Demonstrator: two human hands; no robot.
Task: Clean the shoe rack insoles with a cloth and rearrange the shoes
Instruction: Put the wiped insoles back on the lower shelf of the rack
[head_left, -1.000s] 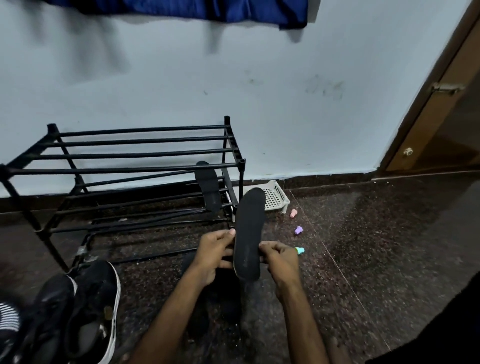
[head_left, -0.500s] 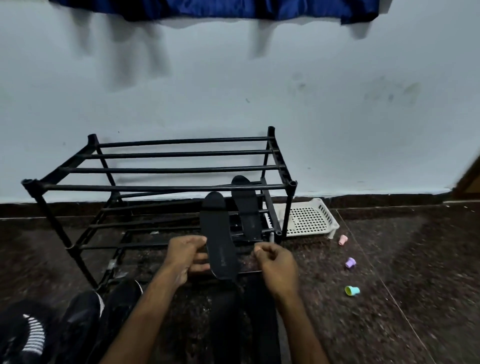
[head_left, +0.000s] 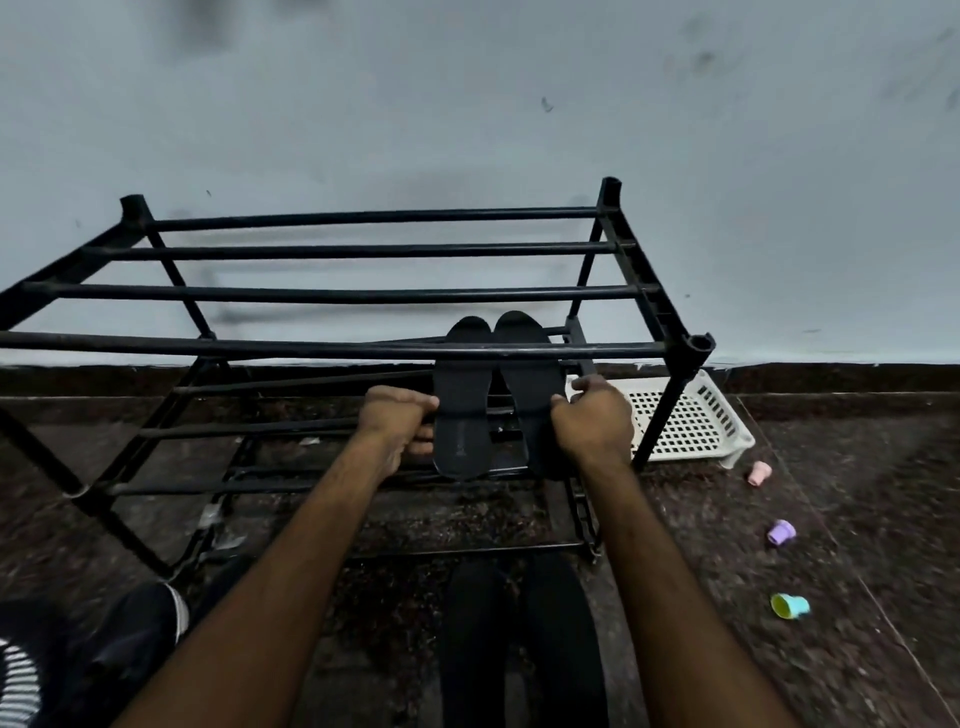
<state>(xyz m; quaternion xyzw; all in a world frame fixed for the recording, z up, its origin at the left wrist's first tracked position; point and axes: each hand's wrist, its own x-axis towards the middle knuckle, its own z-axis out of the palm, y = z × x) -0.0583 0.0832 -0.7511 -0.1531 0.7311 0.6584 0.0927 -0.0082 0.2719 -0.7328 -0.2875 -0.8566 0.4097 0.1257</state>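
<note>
Two black insoles lie side by side on the rack's (head_left: 363, 293) middle shelf, toes toward the wall, heels at the front bars. They span several bars, probably so that they do not sag or slip through.

The left hand (head_left: 397, 421) is at the outer edge of the left insole (head_left: 462, 415). Its thumb is on top and its curled fingers (head_left: 421, 447) are below, pinching that edge, apparently to square it against its mate. The right hand (head_left: 595, 418) is curled at the outer edge of the right insole (head_left: 530, 384), thumb tip touching it. Whether it grips the insole or only nudges it cannot be told.

Both forearms reach in under the top tier's front bar, which crosses above the insoles, so lifting room is small and the hands would best pull straight back. The rack's right post stands just beside the right hand, with a white basket (head_left: 691, 421) behind it. The shelf to the left of the insoles is bare bars with room for shoes. Dark shoes (head_left: 519, 639) wait on the floor in front, and another (head_left: 130, 634) is at the lower left.
</note>
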